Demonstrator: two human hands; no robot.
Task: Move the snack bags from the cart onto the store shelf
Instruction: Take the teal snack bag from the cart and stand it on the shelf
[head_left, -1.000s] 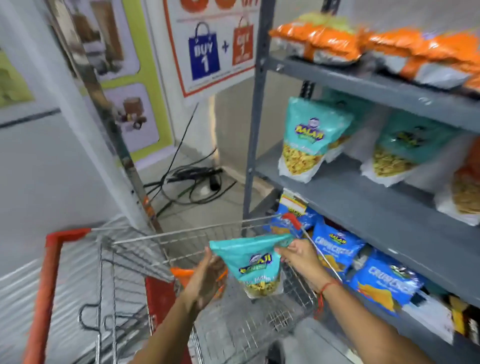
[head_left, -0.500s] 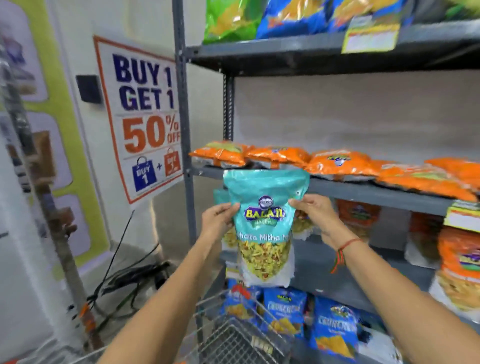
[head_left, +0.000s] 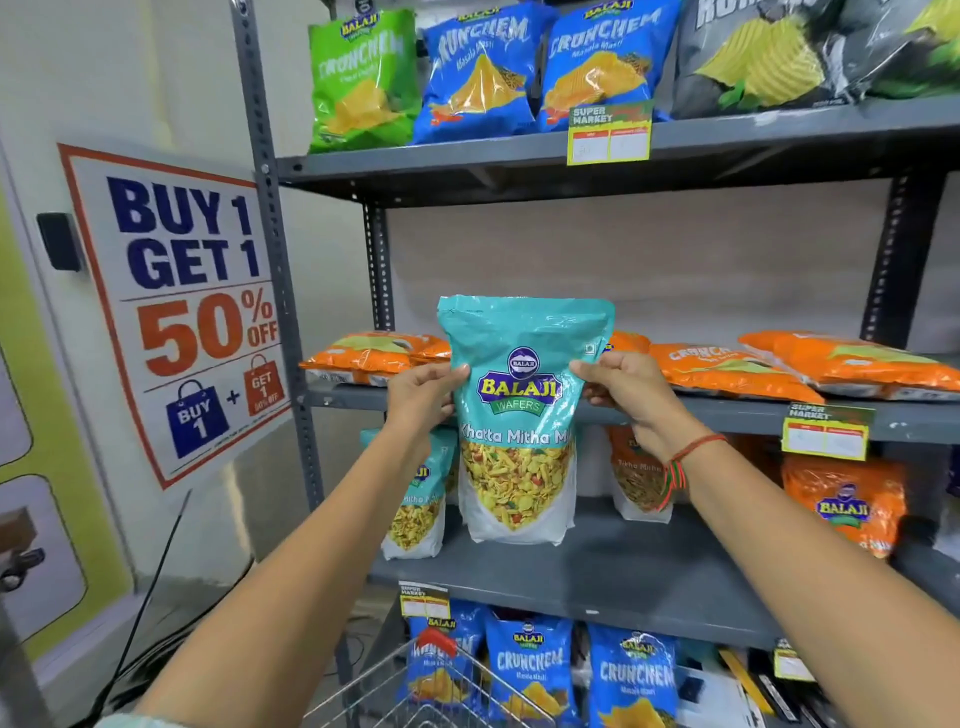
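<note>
I hold a teal snack bag (head_left: 519, 415) upright in front of the grey store shelf (head_left: 597, 577). My left hand (head_left: 423, 397) grips its left edge and my right hand (head_left: 626, 392) grips its right edge. The bag's bottom hangs just above the shelf board. Another teal bag (head_left: 415, 499) stands on that board behind my left forearm. Only the cart's wire corner (head_left: 431, 691) shows at the bottom.
Orange bags (head_left: 727, 366) lie flat on the shelf above; orange pouches (head_left: 844, 506) stand at right. Blue chip bags (head_left: 530, 670) fill the level below, green and blue ones the top. A sale poster (head_left: 187, 312) hangs on the left wall, cables on the floor.
I lifted the teal bag out of the cart with both hands and brought it up in front of the middle shelf. My view has risen from the cart to the shelves.
</note>
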